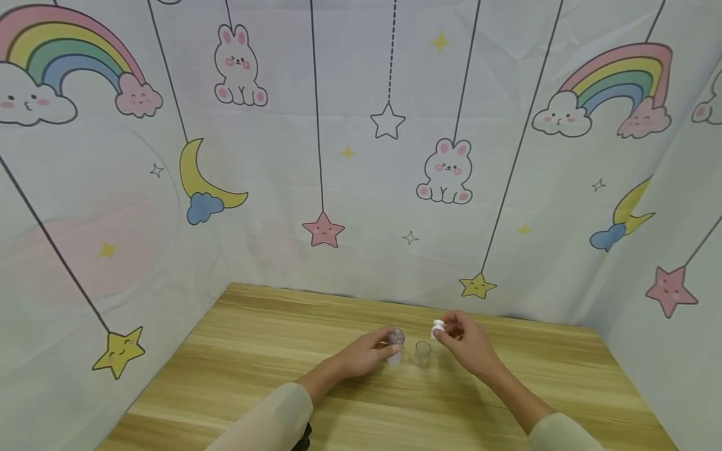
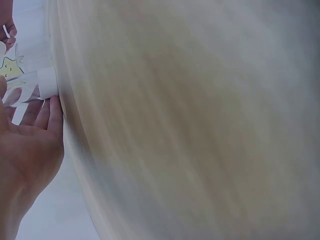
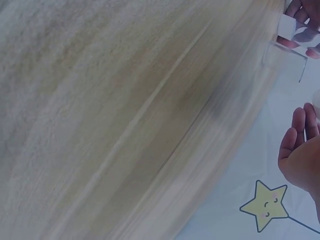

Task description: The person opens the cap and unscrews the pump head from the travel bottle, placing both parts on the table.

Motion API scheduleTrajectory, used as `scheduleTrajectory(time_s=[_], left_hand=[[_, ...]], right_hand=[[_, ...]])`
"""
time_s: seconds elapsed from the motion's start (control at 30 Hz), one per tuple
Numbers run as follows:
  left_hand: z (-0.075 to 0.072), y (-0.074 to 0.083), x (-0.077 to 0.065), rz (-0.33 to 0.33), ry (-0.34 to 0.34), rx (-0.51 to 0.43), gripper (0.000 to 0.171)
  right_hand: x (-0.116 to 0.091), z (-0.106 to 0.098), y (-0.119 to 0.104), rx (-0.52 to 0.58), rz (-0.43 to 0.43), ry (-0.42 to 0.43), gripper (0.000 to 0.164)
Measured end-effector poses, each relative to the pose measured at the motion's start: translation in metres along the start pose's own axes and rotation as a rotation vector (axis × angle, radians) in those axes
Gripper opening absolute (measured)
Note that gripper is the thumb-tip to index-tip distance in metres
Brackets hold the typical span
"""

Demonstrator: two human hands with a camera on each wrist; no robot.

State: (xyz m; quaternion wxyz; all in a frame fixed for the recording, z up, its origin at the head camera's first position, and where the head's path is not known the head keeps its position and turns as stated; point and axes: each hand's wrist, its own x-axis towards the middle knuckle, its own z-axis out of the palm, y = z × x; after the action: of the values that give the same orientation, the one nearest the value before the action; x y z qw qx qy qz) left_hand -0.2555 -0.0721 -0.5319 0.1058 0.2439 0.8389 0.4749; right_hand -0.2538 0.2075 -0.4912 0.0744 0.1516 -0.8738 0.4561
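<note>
My left hand (image 1: 369, 352) grips a clear plastic container (image 1: 397, 338) with a white lower end (image 2: 48, 82), its fingers curled round the side. That white end is right at the tabletop. A small white bottle (image 1: 437, 329) with a white cap is pinched in my right hand (image 1: 468, 344), held over the table. Between the hands a clear, open-topped cup (image 1: 422, 354) stands upright. In the right wrist view, the right hand (image 3: 302, 155) shows at the edge and most of the white bottle is cut off.
Wood-grain tabletop (image 1: 225, 369) spreads out around the hands. Behind and at both sides hangs a white cloth (image 1: 372, 188) printed with rainbows, rabbits, moons and stars; its lower edge meets the table's back edge just beyond the hands.
</note>
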Motion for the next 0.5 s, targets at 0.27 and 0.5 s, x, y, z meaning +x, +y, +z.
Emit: scheduleTrajectory(time_s=[0.27, 0.5], left_hand=[[-0.0001, 0.0005, -0.0010, 0.015, -0.006, -0.003, 0.056], [0.0000, 0.0011, -0.0016, 0.025, -0.006, -0.007, 0.053]], right_hand=[[-0.0035, 0.0011, 0.0037, 0.017, 0.025, -0.010, 0.024], [-0.0081, 0.0015, 0.0064, 0.042, 0.046, -0.018, 0.024]])
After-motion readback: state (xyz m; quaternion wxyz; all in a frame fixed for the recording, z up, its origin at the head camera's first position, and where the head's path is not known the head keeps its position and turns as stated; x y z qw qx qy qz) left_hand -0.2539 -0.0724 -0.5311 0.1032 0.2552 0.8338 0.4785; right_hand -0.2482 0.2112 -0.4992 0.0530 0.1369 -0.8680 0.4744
